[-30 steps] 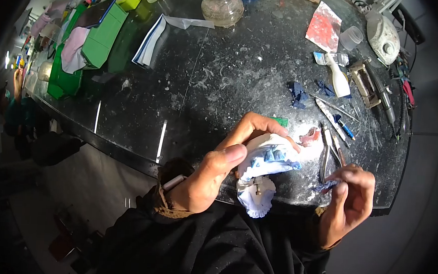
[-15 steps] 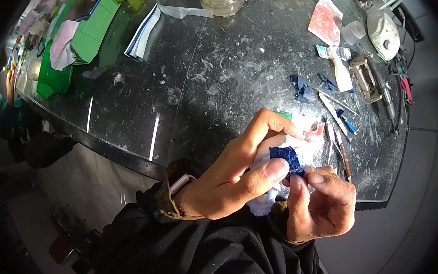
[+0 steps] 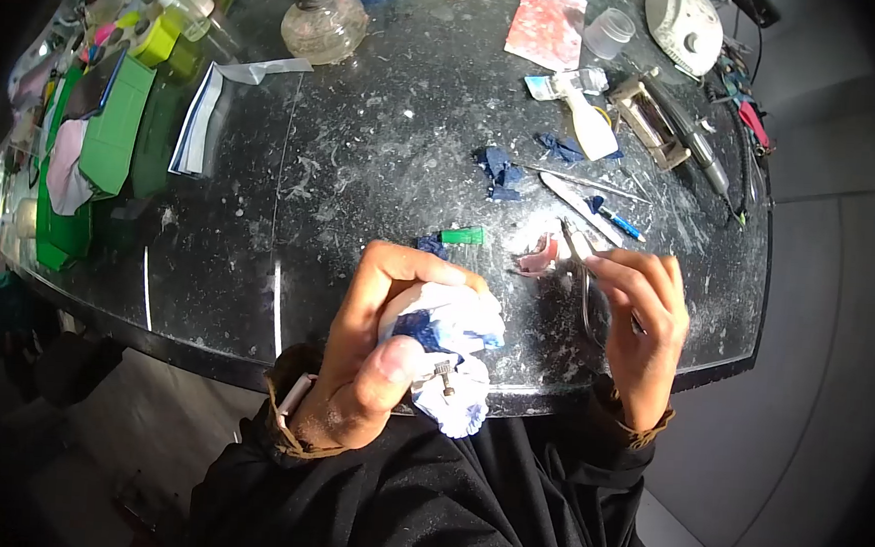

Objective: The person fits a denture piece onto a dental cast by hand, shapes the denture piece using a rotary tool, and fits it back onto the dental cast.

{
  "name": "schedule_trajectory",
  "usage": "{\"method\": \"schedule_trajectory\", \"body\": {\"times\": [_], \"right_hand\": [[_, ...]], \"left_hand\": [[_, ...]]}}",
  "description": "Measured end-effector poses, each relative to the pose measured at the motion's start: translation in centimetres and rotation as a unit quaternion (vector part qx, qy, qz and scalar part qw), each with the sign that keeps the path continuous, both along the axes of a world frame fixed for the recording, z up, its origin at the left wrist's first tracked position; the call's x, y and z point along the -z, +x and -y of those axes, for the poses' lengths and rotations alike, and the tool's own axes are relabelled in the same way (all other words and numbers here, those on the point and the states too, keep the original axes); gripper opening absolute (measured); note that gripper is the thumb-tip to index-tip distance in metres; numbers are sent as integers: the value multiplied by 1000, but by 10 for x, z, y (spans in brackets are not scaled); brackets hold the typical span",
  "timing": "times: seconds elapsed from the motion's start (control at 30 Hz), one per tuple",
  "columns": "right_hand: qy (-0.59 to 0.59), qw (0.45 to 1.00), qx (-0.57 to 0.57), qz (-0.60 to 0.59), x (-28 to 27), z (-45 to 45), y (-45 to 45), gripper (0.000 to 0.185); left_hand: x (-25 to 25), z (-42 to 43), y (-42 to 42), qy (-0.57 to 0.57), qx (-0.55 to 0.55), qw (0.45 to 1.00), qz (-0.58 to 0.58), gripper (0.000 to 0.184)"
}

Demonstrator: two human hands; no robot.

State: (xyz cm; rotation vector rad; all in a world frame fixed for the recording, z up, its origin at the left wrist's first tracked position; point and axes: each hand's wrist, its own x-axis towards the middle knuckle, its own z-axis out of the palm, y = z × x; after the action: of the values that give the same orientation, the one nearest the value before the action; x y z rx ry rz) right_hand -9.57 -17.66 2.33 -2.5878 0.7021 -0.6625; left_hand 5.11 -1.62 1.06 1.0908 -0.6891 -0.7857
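In my left hand (image 3: pixel 372 355) is a white, plaster-like piece (image 3: pixel 450 309), gripped between the curled fingers and thumb. A dark blue patch of thin sheet (image 3: pixel 416 327) lies on it beside my thumb. Below, a second white, blue-stained part (image 3: pixel 459 405) carries a small metal screw-like piece (image 3: pixel 444 378). My right hand (image 3: pixel 645 321) is apart from it, fingers closed round a slim metal hand tool (image 3: pixel 578 244) at the bench; its exact kind is unclear. Left of that tool lies a pinkish-red fragment (image 3: pixel 539 255). Close to my left fingers is a small green piece (image 3: pixel 462 235).
Crumpled blue scraps (image 3: pixel 501 172), a white-handled knife (image 3: pixel 577 207) and a blue pen-like stick (image 3: pixel 621 223) lie ahead. A handpiece (image 3: pixel 701 149) rests at the right. A glass jar (image 3: pixel 322 26) and a green box (image 3: pixel 115 133) stand at the left. The bench edge (image 3: pixel 712 376) is near.
My right hand has left the blue sheet and moved to the metal tool on the bench. My left hand still holds the white piece, now turned. The whole view has shifted.
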Motion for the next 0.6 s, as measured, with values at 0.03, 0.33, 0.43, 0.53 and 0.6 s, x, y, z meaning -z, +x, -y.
{"method": "schedule_trajectory", "body": {"times": [0.03,0.33,0.43,0.53,0.6], "right_hand": [[-15,1000,-14,-13,1,1,4,30],[-25,977,-193,-87,15,27,22,20],[-39,980,-175,-82,13,25,22,26],[55,992,-106,51,-10,10,14,39],[45,987,-98,122,-28,-13,1,39]], "left_hand": [[-1,0,1,3,1,1000,13,57],[-3,1,0,5,6,1000,9,54],[-5,-1,0,6,26,999,-26,51],[-4,-3,2,6,41,998,-37,50],[-3,-4,4,6,50,997,-54,51]]}}
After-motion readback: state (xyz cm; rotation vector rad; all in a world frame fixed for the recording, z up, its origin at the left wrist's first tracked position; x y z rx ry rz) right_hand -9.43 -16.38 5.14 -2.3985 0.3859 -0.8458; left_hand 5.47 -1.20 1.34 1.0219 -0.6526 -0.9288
